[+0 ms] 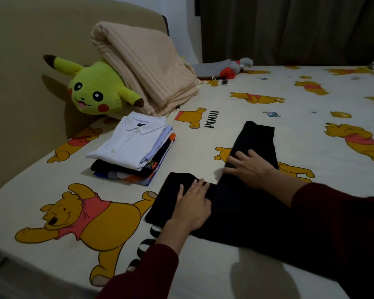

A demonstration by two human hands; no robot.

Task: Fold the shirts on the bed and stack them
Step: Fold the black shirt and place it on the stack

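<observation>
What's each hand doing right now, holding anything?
Left hand: open, fingers flat, pressing the black shirt.
Right hand: open, fingers spread on the shirt's folded part, holding nothing.

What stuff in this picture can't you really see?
All in the head view:
- black shirt: its lower right part merges with the dark sleeve, and both hands, left hand and right hand, cover parts of it.
- stack of folded shirts: the white shirt on top hides the lower ones; only edges show.
- yellow plush toy: the beige blanket covers its far side.
- grey toy: too far and dim to identify.
</observation>
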